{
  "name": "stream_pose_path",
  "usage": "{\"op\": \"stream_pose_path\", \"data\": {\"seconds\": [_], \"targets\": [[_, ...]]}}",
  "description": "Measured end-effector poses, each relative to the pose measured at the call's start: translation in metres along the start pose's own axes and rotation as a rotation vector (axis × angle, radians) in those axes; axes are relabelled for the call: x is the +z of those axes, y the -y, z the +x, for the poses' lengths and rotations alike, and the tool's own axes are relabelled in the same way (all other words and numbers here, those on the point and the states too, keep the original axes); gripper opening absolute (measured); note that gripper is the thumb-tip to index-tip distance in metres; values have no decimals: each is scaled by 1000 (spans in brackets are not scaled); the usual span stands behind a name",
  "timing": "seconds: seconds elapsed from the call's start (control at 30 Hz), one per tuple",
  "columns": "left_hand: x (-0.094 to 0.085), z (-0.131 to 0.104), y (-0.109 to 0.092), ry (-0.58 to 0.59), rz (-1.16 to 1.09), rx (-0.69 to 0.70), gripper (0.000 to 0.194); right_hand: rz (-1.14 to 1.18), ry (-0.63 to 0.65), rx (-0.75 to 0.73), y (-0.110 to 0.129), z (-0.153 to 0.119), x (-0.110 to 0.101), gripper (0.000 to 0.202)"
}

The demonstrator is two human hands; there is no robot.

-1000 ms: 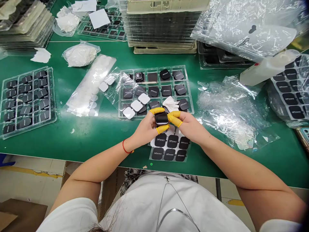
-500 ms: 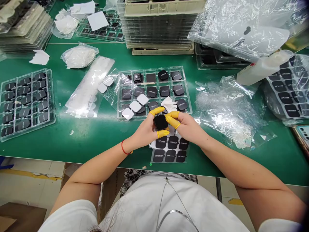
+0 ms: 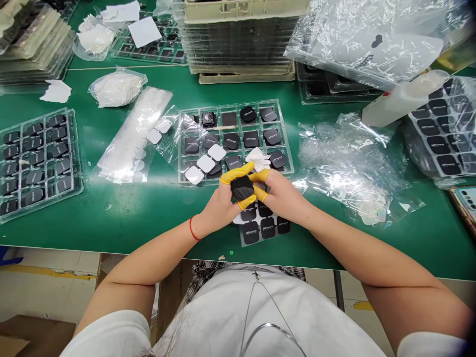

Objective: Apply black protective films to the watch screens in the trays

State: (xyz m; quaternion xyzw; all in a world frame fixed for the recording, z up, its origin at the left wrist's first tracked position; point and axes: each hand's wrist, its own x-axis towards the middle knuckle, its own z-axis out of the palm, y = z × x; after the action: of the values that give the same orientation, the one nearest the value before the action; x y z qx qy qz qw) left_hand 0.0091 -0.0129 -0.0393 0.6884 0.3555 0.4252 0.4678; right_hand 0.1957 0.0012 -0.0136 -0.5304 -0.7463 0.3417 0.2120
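Observation:
A black square piece with rounded corners sits between the yellow-covered fingers of my left hand. My right hand, also with yellow finger covers, closes its thumb and fingertips at the piece's right edge. Just beyond my hands is a clear compartment tray with black squares in its cells. White rounded squares and a crumpled white cloth lie on it. Below my hands a sheet of black labels rests on the green table, partly covered by my hands.
Another filled tray stands at the left. White discs in a plastic sleeve lie left of centre. Stacked trays rise at the back. Loose clear film, a white bottle and a phone are at the right.
The black piece has tilted and shifted slightly left, and my left fingers reach further across its top. The label sheet below has turned a little. The whole view has shifted slightly.

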Motion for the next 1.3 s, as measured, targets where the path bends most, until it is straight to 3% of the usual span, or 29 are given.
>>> {"op": "stream_pose_path", "data": {"seconds": [0.23, 0.33, 0.43, 0.5, 0.57, 0.67, 0.77, 0.83, 0.93, 1.07, 1.17, 1.3], "targets": [[-6, 12, -12, -94, -424, -375, 52, -36, -173, -241, 5, -5, 10, 11], [-6, 10, -12, -82, -390, -361, 54, -2, -129, -64, 5, -1, 5, 16], [-1, 3, -11, -6, -253, -249, 55, 150, 130, 166, 3, 5, -4, 17], [1, 0, -12, 33, -201, -206, 55, 231, 216, 221, 2, 6, -6, 15], [0, 0, -12, 11, -231, -224, 55, 217, 117, 150, 1, 4, -2, 11], [-5, 8, -14, -90, -370, -378, 54, 4, -91, -139, 1, -2, 7, 10], [-12, 18, -14, -139, -439, -575, 51, -148, -152, -403, 8, -11, 6, 18], [-14, 22, -13, -116, -421, -596, 54, -66, -164, -450, 15, -15, -3, 18], [-11, 20, -11, 8, -315, -494, 61, 239, -175, -224, 21, -15, -22, 13], [-6, 11, -11, 182, -199, -371, 59, 585, -26, 166, 14, -6, -34, 14], [-4, 7, -10, 230, -170, -316, 58, 674, 70, 288, 6, -3, -30, 19], [-5, 5, -7, 220, -127, -261, 57, 685, 103, 334, 4, -3, -24, 21]]}}
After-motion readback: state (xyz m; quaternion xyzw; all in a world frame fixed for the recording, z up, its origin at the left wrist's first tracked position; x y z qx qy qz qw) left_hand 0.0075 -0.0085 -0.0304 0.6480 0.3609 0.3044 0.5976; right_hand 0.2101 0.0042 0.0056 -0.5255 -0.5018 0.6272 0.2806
